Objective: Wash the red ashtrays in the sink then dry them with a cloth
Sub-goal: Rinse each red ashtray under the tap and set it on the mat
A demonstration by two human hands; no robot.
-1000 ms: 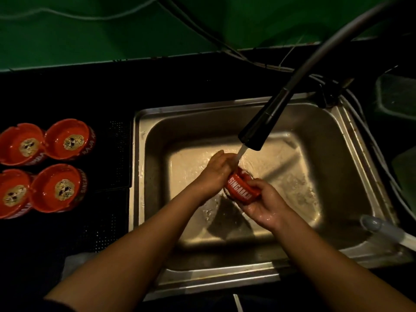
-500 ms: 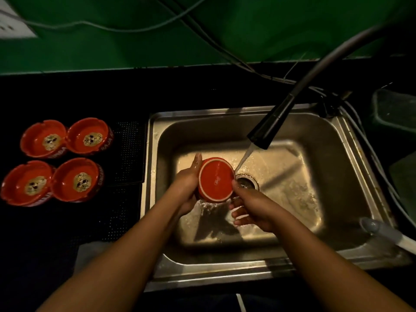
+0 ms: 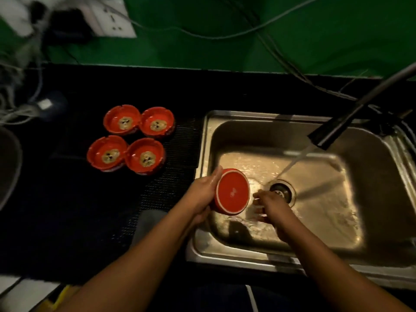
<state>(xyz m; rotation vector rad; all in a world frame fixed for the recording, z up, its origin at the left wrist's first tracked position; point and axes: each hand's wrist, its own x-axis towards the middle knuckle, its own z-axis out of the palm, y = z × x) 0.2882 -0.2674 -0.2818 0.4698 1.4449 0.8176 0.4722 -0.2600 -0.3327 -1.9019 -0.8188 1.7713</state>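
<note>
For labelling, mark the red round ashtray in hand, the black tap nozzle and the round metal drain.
Red round ashtray (image 3: 233, 191): head view, centre of its flat red face.
Black tap nozzle (image 3: 331, 134): head view, middle of the dark sleeve.
Round metal drain (image 3: 284, 190): head view, its dark centre.

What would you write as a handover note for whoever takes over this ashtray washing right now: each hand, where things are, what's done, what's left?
Left hand grips the held ashtray, underside facing up, over the sink, clear of the water stream.
Right hand open, empty, beside it; blurred.
Faucet runs onto the drain.
Four other ashtrays sit upright on the counter, left of the sink; washed or not, cannot tell.
Left: finish rinsing, then dry all with a cloth.
</note>
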